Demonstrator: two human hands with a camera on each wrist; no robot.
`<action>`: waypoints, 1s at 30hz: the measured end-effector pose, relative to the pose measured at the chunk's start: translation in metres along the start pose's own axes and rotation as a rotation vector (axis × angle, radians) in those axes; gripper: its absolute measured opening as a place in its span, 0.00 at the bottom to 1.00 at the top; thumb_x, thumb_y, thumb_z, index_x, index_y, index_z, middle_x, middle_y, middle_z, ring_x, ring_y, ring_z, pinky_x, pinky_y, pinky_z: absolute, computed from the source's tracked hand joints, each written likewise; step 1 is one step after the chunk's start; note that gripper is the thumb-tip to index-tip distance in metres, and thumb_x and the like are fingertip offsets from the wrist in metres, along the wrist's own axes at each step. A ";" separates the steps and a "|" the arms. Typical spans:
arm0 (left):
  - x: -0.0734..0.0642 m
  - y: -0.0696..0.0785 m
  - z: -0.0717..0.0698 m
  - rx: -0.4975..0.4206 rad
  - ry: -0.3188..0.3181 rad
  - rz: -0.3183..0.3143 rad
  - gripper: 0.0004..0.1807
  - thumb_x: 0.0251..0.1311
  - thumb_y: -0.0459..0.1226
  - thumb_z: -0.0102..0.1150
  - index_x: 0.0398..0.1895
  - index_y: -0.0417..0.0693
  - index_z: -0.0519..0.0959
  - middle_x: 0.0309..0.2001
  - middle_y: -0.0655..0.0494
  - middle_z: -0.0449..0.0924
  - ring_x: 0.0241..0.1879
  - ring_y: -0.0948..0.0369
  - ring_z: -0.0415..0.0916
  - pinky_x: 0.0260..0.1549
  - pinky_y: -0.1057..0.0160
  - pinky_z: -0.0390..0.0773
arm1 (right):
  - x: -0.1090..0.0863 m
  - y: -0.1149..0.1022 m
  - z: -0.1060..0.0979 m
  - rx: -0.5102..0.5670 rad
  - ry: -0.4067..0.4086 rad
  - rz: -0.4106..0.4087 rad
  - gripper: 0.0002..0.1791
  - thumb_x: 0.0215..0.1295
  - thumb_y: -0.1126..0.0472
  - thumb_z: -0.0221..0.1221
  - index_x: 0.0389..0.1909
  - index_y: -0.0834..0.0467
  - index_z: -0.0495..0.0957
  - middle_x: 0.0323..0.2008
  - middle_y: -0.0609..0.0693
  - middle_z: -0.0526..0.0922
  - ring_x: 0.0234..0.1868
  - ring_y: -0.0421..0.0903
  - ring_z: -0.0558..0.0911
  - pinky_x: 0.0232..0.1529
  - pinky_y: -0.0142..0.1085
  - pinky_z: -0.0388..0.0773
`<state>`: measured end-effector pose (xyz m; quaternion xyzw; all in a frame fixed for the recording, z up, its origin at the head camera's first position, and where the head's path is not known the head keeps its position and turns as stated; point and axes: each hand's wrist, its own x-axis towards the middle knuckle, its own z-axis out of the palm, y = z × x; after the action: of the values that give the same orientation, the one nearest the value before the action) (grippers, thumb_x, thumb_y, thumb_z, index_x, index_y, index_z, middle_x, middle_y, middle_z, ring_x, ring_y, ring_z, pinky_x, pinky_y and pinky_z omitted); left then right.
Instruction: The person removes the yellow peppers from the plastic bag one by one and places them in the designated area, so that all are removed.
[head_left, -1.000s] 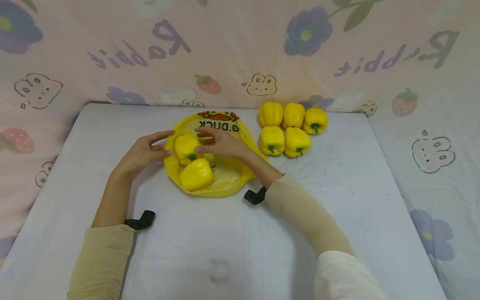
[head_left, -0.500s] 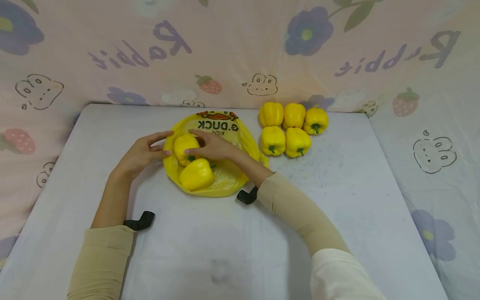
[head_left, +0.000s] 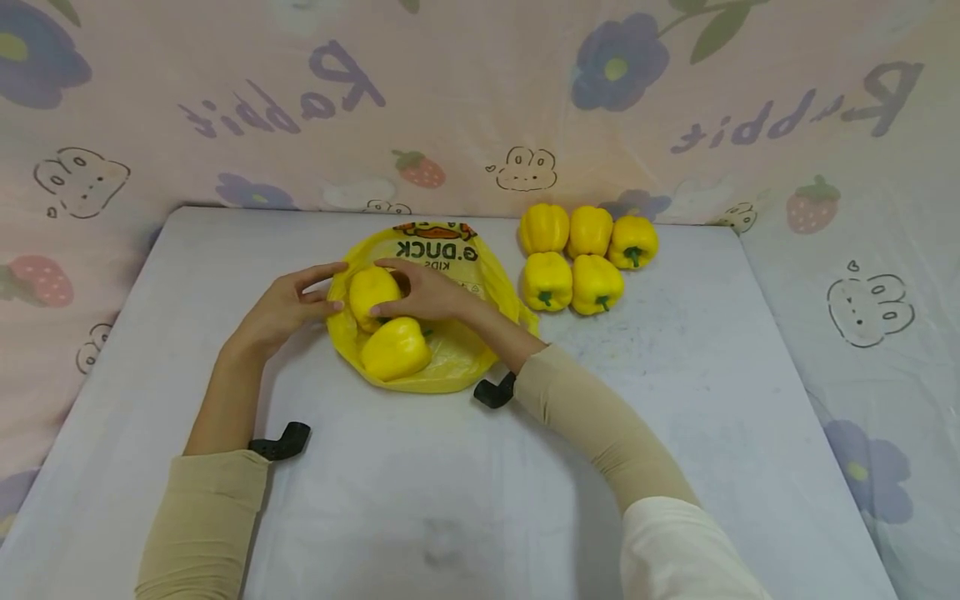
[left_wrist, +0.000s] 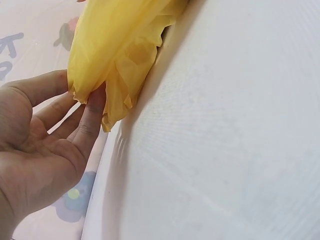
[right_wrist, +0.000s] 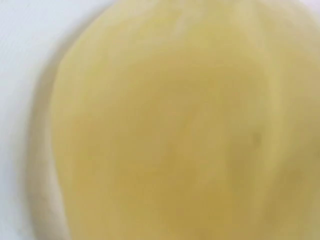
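Note:
A yellow plastic bag (head_left: pixel 472 367) with a printed duck lies on the white table, and two yellow bell peppers are within its outline. My left hand (head_left: pixel 281 312) holds the bag's left edge, with thumb and index fingertips apart on it. The left wrist view has the fingers (left_wrist: pixel 92 117) against the crumpled film of the bag (left_wrist: pixel 107 55). My right hand (head_left: pixel 423 292) grips the upper bell pepper (head_left: pixel 369 293) from its right side. Just below lies the other bell pepper (head_left: pixel 396 348), on its side. Blurred yellow fills most of the right wrist view.
Several more yellow bell peppers (head_left: pixel 546 282) stand in two rows at the table's back, right of the bag. A patterned cloth (head_left: pixel 480 108) hangs behind the table (head_left: pixel 420 467). Black wrist mounts (head_left: pixel 283 442) stick out from both forearms.
My right hand has moved left and now has its fingers and thumb round the upper bell pepper. The left hand stays at the bag's edge.

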<state>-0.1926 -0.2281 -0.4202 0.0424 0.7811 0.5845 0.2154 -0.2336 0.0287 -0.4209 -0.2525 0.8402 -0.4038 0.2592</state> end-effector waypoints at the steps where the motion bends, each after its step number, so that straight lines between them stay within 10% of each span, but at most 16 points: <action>1: 0.000 -0.001 0.000 0.002 0.002 -0.001 0.34 0.66 0.35 0.62 0.75 0.54 0.63 0.76 0.51 0.55 0.65 0.51 0.69 0.49 0.69 0.77 | 0.000 0.001 0.000 0.006 0.012 -0.004 0.50 0.58 0.35 0.66 0.77 0.46 0.55 0.69 0.50 0.69 0.65 0.43 0.70 0.64 0.40 0.68; 30: -0.002 0.000 0.000 0.028 0.035 0.001 0.33 0.67 0.37 0.62 0.74 0.58 0.66 0.76 0.55 0.56 0.61 0.55 0.73 0.48 0.71 0.76 | -0.042 0.000 -0.047 0.138 0.269 -0.159 0.45 0.62 0.45 0.67 0.77 0.40 0.56 0.71 0.41 0.64 0.60 0.44 0.75 0.57 0.35 0.74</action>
<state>-0.1907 -0.2282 -0.4192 0.0355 0.7929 0.5743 0.2007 -0.2329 0.0809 -0.3863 -0.2436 0.8148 -0.5101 0.1284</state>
